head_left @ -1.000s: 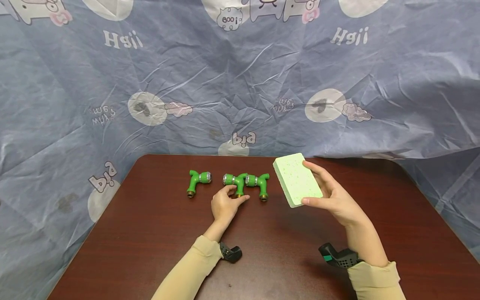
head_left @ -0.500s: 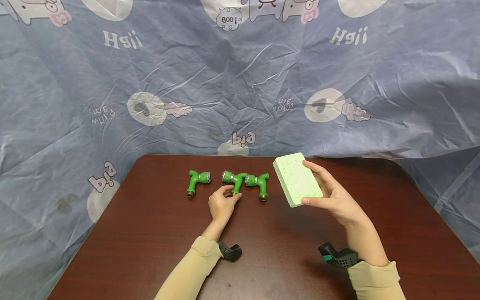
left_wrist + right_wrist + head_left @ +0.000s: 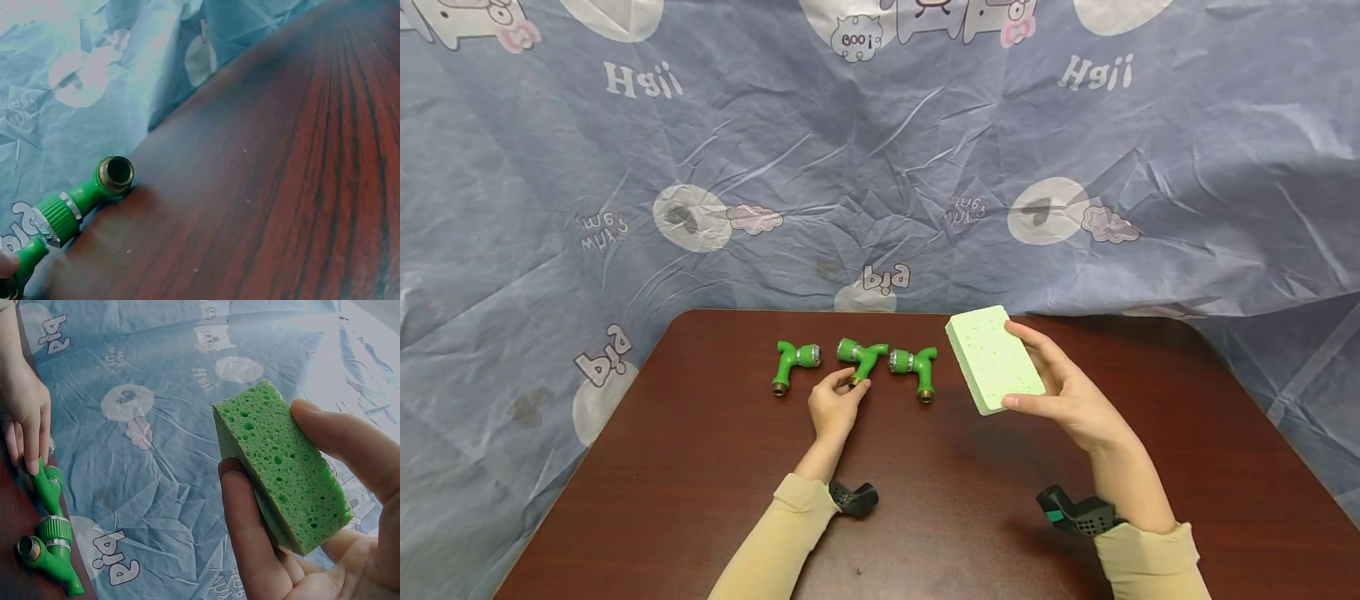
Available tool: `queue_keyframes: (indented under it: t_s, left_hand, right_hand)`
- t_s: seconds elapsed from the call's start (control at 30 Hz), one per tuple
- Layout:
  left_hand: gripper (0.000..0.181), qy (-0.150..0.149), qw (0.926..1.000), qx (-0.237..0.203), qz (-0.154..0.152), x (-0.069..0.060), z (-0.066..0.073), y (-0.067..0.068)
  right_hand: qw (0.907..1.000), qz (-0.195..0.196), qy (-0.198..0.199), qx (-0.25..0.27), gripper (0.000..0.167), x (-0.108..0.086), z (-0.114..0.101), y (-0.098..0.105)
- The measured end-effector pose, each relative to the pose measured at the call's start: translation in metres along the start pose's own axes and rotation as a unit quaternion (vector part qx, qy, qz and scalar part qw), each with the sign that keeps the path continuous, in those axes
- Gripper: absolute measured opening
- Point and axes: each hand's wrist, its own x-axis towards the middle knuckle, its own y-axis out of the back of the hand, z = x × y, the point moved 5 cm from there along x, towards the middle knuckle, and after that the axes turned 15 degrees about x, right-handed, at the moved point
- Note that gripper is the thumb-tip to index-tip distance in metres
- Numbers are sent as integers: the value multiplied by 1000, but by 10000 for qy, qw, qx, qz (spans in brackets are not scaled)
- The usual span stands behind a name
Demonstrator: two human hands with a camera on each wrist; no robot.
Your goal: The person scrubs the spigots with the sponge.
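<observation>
Three green faucets with brass threaded ends lie in a row near the table's far edge. My left hand (image 3: 833,408) pinches the brass end of the middle faucet (image 3: 866,360) between thumb and fingers. Beside it lie the left faucet (image 3: 787,363) and the right faucet (image 3: 922,371), both untouched. My right hand (image 3: 1067,387) grips a light green sponge (image 3: 996,358) by its edges, raised above the table. In the right wrist view the porous side of the sponge (image 3: 281,465) shows. Only a fingertip (image 3: 7,264) of the left hand appears in the left wrist view.
The dark red-brown wooden table (image 3: 925,525) fills the lower view. A wrinkled blue cloth (image 3: 850,167) with cartoon prints hangs behind it and along its sides. Black wrist devices sit on the left wrist (image 3: 853,500) and the right wrist (image 3: 1078,512).
My left hand has shifted the middle faucet a little left and tilted it, widening the gap to the right faucet. The right hand and sponge have stayed put.
</observation>
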Motion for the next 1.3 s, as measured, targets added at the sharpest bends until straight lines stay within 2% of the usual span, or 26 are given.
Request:
queue_keyframes:
  t_s: [0.1,0.17,0.27,0.37,0.57,0.7,0.87,1.13,1.3]
  left_hand:
    - [32,305,9988,-342,-189,1,-3,0]
    - [32,461,9972,-548,-205,1,-4,1]
    - [31,552,9958,-721,-103,2,-4,4]
    - [32,518,9939,-967,-62,2,-1,7]
    - [34,47,9830,-1780,-453,1,16,16]
    - [35,-379,9732,-2142,-752,-3,39,30]
    - [35,-814,9634,-2370,-954,-8,62,47]
    - [34,-1118,9490,-2518,-1536,-12,80,63]
    - [36,-1338,9389,-2648,-1745,-15,87,70]
  right_hand:
    - [10000,21,-10,-2,82,0,0,0]
    - [10000,34,-17,-12,82,0,0,1]
    - [10000,30,-8,-18,82,0,0,0]
    - [10000,9,-4,-12,82,0,0,0]
    - [10000,-5,15,15,83,0,0,-1]
    - [10000,-30,32,11,83,0,-1,-1]
    - [10000,-76,50,29,82,0,-1,-2]
    - [9996,-271,83,24,84,-1,-2,-9]
    - [9993,-376,70,26,84,0,-2,-17]
